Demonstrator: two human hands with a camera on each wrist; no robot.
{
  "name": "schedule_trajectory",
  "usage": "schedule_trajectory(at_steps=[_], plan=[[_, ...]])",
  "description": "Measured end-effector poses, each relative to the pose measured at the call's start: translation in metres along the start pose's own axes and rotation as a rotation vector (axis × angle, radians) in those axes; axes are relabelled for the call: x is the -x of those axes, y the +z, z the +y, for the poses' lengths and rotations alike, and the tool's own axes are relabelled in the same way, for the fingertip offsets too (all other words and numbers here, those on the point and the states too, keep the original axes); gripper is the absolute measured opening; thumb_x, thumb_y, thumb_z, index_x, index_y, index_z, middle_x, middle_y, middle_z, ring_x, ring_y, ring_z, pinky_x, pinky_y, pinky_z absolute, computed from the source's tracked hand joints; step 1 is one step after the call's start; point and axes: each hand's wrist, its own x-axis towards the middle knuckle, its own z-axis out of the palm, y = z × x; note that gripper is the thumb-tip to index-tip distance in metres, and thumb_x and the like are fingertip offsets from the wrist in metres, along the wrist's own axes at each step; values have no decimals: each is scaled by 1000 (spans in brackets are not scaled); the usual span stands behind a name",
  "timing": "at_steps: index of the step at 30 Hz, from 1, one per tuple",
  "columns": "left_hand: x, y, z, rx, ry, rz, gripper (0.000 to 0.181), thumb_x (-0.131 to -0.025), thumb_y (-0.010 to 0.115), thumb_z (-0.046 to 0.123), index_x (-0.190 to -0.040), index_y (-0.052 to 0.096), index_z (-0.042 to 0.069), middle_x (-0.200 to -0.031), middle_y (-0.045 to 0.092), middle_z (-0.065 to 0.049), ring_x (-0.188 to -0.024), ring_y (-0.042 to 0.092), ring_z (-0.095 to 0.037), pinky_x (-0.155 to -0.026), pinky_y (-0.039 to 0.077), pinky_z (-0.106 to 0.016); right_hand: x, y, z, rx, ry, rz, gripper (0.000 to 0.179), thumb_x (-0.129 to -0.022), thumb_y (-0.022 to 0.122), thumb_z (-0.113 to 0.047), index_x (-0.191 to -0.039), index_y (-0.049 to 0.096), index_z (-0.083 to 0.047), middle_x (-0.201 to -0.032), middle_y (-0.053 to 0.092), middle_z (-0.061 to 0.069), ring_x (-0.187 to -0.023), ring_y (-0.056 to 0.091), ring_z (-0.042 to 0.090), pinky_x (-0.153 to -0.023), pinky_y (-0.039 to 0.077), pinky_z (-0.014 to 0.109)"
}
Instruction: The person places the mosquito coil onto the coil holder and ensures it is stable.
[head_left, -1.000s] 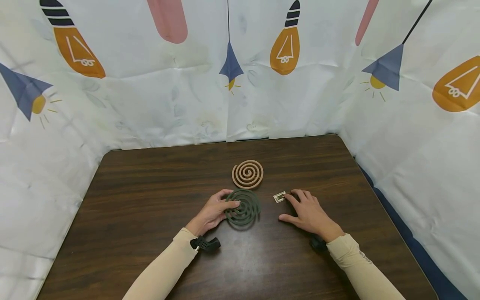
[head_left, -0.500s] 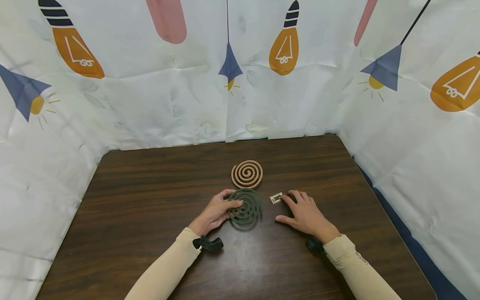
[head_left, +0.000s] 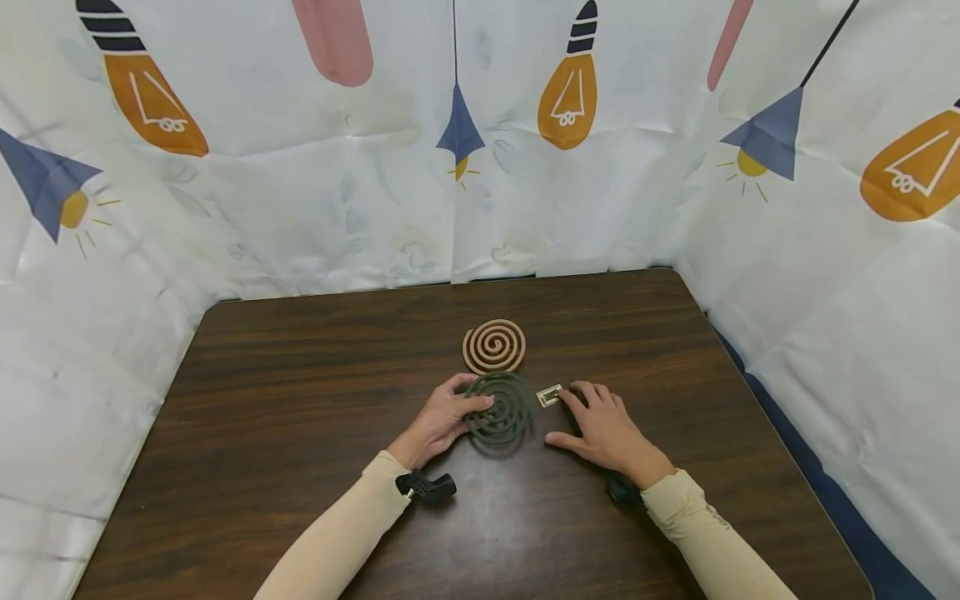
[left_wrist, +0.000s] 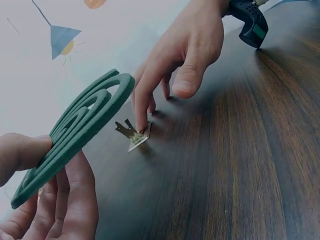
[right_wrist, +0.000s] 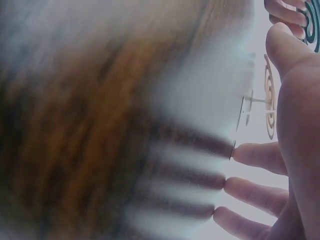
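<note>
green coil (head_left: 504, 408) in my left hand (head_left: 440, 419) nearer right edge of table (head_left: 300, 417), metal stand (head_left: 549, 396) and my right hand (head_left: 609, 433) nearer left

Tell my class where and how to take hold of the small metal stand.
Probably pinch the metal stand by opposite edges of its base, from the right: the base lies flat, the right hand touches that end, and the raised prong would be left clear.
</note>
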Motion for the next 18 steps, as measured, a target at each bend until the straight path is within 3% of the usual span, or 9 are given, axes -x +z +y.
schedule_trajectory(at_steps=[18], plan=[[-5,12,-2,6,31,39,39,-95,69,0,-128,49,6,-90,73,2,-72,72,-10,-69,62,-28,3,4,-9,0,-16,17,82,-93,62,-69,-150,53,-10,-149,50,17,-135,50,42,-108,44,66]])
